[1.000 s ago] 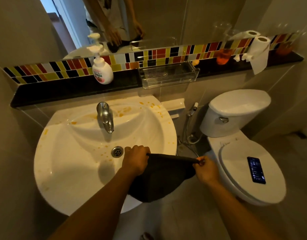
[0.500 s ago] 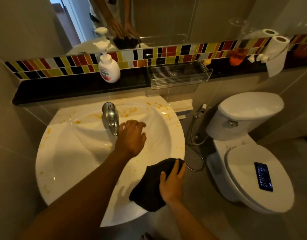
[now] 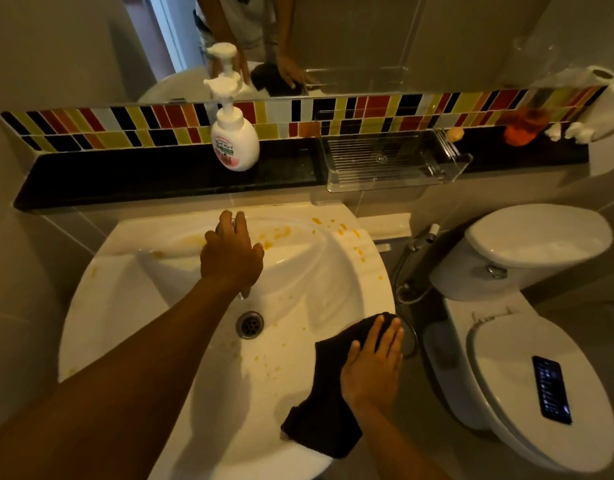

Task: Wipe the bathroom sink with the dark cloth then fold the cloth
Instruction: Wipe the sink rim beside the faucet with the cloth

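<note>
The white sink (image 3: 101,306) has orange stains along its back ledge, right rim and basin. The dark cloth (image 3: 319,420) lies crumpled over the sink's front right rim, partly hanging off the edge. My right hand (image 3: 371,362) lies flat on top of the cloth with its fingers stretched out, pressing it onto the rim. My left hand (image 3: 231,254) reaches across the basin and is draped over the chrome faucet (image 3: 245,293), hiding all but the spout tip. The drain (image 3: 250,323) is uncovered.
A soap pump bottle (image 3: 234,140) and a clear plastic tray (image 3: 392,161) stand on the black ledge (image 3: 125,178) behind the sink. To the right is a closed toilet (image 3: 540,393) with a phone (image 3: 551,389) on its lid. Toilet paper rolls (image 3: 610,109) stand at the far right.
My left hand let go of the cloth and moved up over the faucet. My right hand laid the cloth on the sink's right rim and now presses it flat.
</note>
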The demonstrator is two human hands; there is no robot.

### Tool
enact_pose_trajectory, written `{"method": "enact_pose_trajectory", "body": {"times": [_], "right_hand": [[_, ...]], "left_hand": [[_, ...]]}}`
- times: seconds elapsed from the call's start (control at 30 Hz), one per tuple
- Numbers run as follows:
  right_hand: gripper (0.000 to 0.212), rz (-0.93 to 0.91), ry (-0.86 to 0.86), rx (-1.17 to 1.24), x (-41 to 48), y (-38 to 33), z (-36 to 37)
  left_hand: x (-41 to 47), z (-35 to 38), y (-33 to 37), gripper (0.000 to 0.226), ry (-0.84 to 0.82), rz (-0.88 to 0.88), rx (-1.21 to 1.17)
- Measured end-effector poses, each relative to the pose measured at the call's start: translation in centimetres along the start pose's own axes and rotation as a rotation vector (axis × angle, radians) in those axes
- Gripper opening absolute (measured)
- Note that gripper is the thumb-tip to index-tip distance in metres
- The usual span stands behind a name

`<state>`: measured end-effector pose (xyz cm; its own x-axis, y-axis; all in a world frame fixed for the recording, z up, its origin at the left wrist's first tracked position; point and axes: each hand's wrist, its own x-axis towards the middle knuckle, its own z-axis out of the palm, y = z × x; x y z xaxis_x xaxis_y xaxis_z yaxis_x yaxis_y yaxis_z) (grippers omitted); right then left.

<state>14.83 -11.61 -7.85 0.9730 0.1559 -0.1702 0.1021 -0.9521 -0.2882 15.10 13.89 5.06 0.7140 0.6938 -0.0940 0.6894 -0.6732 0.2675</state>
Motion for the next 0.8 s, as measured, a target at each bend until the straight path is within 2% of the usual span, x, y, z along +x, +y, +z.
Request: {"method": "enact_pose_trajectory", "body": {"times": [0.17,0.43,0.63,0.8], "right_hand": [[0.066,-0.138,0.023,-0.063,6.2,0.5,-0.5],[0.065,-0.258,-0.014,-0.132,10.9,-0.3,-0.9],[0.061,-0.447,-0.052,-0.159,16.2,-2.5,-2.2],[0.059,-0.646,-0.103,-0.284,20.3,-5.2,-3.0]], "left_hand": [[1.9,0.4,0.7,0.052,0.039,-0.064,-0.058],[1.6,0.6,0.7,0.046,0.047,-0.101,-0.118],[1.7,1.0,0.5,0.032,0.119,-0.077,-0.168],[1.8,1.2,0.7,0.035,0.13,-0.099,-0.159]]}}
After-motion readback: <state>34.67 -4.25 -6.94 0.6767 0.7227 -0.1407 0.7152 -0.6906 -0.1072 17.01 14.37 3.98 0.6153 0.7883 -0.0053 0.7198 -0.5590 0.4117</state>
